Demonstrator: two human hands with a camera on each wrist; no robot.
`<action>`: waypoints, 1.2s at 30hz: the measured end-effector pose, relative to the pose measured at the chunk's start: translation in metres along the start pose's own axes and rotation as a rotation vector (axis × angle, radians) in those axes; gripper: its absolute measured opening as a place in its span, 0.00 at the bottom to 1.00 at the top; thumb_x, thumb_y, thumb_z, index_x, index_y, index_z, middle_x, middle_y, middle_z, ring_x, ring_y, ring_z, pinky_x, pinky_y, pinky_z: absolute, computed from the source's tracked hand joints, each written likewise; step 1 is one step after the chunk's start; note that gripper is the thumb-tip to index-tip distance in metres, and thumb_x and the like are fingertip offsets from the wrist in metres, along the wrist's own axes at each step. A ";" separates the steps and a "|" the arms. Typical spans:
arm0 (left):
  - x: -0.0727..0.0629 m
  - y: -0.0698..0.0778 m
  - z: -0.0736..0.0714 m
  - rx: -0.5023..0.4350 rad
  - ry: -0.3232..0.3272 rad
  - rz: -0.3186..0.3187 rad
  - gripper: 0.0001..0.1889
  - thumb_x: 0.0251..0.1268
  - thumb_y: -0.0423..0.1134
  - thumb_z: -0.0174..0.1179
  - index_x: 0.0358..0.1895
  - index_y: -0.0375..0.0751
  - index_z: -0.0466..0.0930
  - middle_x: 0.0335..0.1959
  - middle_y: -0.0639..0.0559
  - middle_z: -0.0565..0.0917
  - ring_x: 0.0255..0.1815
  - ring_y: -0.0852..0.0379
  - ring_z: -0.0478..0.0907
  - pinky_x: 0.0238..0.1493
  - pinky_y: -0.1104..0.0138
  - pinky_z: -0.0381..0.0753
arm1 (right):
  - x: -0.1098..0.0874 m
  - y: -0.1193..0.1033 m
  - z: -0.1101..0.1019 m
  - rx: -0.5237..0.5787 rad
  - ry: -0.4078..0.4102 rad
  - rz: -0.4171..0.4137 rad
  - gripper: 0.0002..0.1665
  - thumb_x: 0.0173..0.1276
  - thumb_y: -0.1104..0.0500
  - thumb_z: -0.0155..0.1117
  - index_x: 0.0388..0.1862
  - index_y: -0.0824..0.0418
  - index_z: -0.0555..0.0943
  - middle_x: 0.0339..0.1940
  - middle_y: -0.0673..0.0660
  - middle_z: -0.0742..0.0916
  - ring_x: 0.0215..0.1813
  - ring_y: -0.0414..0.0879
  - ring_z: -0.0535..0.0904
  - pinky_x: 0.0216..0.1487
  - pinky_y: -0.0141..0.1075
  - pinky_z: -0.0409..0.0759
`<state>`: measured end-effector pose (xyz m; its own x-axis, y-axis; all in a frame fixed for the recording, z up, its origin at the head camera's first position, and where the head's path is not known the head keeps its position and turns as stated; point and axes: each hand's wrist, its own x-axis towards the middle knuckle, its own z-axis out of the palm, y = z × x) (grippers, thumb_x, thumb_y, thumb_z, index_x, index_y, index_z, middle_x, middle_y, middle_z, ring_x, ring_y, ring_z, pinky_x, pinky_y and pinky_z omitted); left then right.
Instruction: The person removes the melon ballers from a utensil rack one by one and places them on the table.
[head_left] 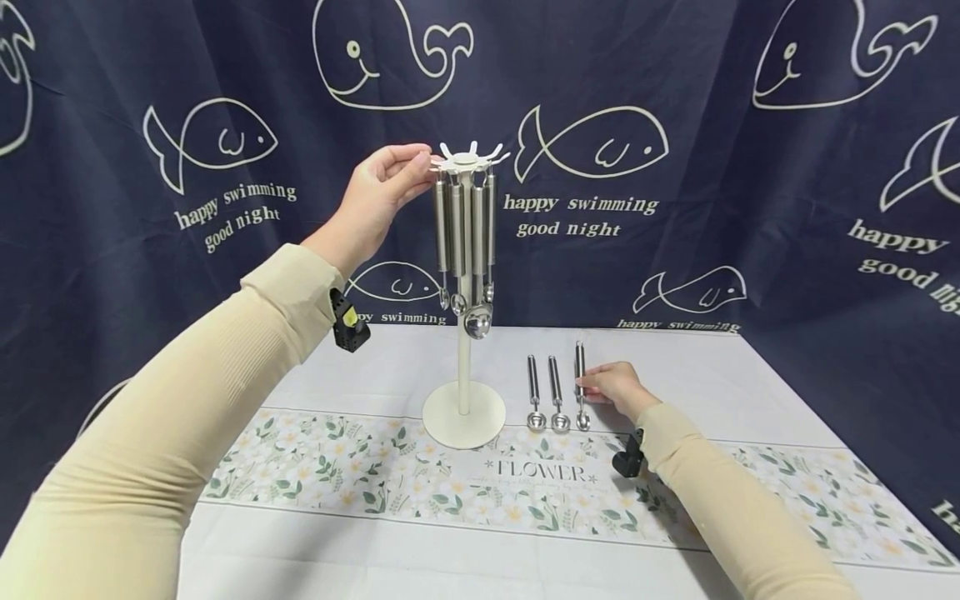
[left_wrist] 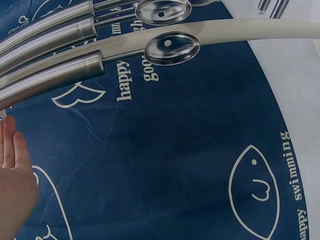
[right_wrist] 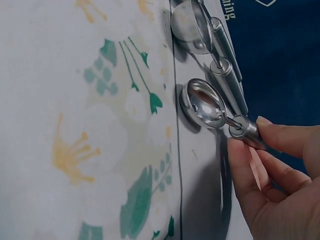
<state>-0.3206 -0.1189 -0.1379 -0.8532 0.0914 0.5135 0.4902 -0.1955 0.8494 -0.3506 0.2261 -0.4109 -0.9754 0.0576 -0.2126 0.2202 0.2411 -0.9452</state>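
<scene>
Left hand [head_left: 381, 190]: grip pinching left edge of rack [head_left: 464, 358] top. Right hand [head_left: 617, 386]: pinching rightmost spoon [head_left: 580, 362], table [head_left: 660, 354].

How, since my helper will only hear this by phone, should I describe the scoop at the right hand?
Find the tall white stand hung with metal utensils. To its right in the head view, three metal scoops form a row. Yours is the rightmost scoop, the only one whose handle the right hand grips.
</scene>
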 end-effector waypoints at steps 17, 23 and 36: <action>0.001 -0.001 -0.001 -0.006 0.003 -0.002 0.18 0.70 0.32 0.56 0.59 0.27 0.70 0.40 0.52 0.84 0.43 0.60 0.82 0.65 0.65 0.76 | 0.006 0.000 0.006 -0.084 0.023 0.062 0.23 0.59 0.72 0.66 0.53 0.80 0.75 0.20 0.51 0.82 0.21 0.36 0.79 0.32 0.30 0.87; 0.001 -0.001 -0.001 -0.016 0.009 0.000 0.16 0.70 0.31 0.56 0.57 0.28 0.72 0.39 0.52 0.84 0.42 0.60 0.82 0.64 0.65 0.77 | 0.008 -0.005 0.009 -0.071 0.074 0.118 0.20 0.56 0.74 0.67 0.48 0.78 0.76 0.19 0.52 0.80 0.19 0.37 0.79 0.31 0.32 0.88; 0.001 -0.001 0.001 -0.024 0.016 -0.004 0.17 0.69 0.32 0.57 0.58 0.28 0.71 0.39 0.52 0.84 0.42 0.60 0.82 0.64 0.65 0.77 | 0.016 -0.008 0.008 -0.088 0.129 0.222 0.25 0.51 0.75 0.70 0.50 0.76 0.75 0.16 0.53 0.80 0.18 0.41 0.80 0.31 0.35 0.88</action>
<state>-0.3214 -0.1180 -0.1381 -0.8581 0.0771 0.5076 0.4823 -0.2182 0.8484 -0.3680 0.2172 -0.4087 -0.8962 0.2401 -0.3732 0.4332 0.2915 -0.8529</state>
